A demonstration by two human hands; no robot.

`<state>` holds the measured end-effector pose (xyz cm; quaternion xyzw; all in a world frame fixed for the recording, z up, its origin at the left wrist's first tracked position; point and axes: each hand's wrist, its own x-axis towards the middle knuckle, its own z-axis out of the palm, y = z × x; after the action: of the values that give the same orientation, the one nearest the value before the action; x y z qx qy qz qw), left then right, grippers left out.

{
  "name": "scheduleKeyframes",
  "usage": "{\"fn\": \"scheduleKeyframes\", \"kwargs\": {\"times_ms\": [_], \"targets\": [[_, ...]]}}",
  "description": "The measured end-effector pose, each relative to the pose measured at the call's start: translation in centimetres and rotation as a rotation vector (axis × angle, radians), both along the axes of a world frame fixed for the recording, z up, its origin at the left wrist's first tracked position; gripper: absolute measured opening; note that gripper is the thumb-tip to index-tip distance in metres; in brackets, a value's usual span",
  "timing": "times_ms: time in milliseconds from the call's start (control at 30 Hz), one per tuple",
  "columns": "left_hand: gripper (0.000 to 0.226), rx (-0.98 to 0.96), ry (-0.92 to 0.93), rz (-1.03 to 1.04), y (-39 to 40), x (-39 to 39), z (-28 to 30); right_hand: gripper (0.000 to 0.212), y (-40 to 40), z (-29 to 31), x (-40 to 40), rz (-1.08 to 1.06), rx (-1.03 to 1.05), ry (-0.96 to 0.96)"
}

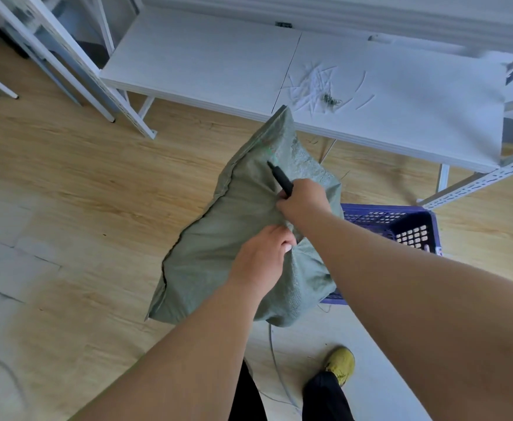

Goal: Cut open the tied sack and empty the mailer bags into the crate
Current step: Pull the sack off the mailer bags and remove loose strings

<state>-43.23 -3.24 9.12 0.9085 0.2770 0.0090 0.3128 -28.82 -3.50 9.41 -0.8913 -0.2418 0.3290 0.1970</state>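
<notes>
A grey-green woven sack [218,238] is held tilted in mid-air, its lower end hanging over the blue plastic crate [413,229] on the floor. My left hand [261,256] pinches the sack's cloth near its middle. My right hand [303,202] is closed on the sack's fabric and also holds a black-handled cutter [281,177], whose tip points up toward the sack's upper corner. The sack hides most of the crate's left side. No mailer bags are visible.
A low white shelf board [206,62] runs behind the sack, with cut white ties [313,83] scattered on it. White metal rack legs [136,117] stand at left and right. A grey cable [276,360] lies on the wood floor by my yellow shoe [341,364].
</notes>
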Motion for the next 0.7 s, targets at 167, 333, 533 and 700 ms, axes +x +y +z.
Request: {"fn": "scheduleKeyframes", "kwargs": {"times_ms": [167, 333, 533, 700], "targets": [[0.025, 0.082, -0.104, 0.363, 3.3, 0.6, 0.7, 0.004, -3.8, 1.1, -0.7, -0.044, 0.23, 0.003], [0.058, 0.109, 0.292, 0.456, 6.4, 2.2, 0.0, 0.006, -9.5, 1.1, -0.1, -0.185, 0.309, -0.091], [0.049, 0.186, 0.533, 0.352, 4.9, 4.2, -1.1, 0.021, -15.2, 1.7, 2.1, -0.533, 0.396, -0.041], [0.031, 0.09, 0.521, 0.274, 1.7, 6.3, -1.4, 0.022, -18.3, 1.8, 3.2, -0.713, 0.466, 0.02]]}}
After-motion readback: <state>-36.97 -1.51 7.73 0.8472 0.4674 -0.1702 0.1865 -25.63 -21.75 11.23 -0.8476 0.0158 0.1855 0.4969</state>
